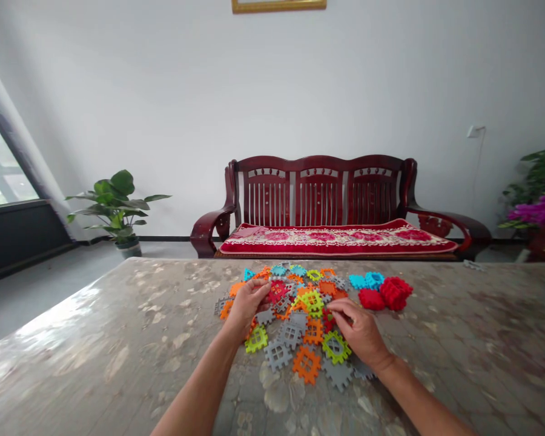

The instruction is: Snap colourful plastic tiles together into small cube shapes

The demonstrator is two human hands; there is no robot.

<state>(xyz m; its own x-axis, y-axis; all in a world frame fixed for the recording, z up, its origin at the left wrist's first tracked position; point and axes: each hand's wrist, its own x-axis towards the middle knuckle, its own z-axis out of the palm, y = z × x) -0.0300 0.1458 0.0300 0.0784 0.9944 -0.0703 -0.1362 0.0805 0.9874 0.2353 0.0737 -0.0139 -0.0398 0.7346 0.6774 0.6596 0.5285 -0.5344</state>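
Note:
My left hand (249, 303) is over the left side of a heap of toothed plastic building tiles, thumb and fingers closed at the edge of a red tile (278, 291). On the heap's right side, my right hand (356, 327) has its fingertips pinched together; what is between them, if anything, is hidden. Another red tile (329, 321) lies partly under those fingers. Close to the right hand are a lime green tile (336, 347) and a lime window tile (312, 301). Grey tiles (278, 355) and an orange window tile (307, 364) lie at the near edge.
Right of the heap are a stack of red tiles (396, 293) and some blue tiles (373, 280). The table has a patterned cover (131, 339). Beyond stands a dark wooden bench (318, 191) with a red cushion (336, 240). A potted plant (122, 209) is at the left.

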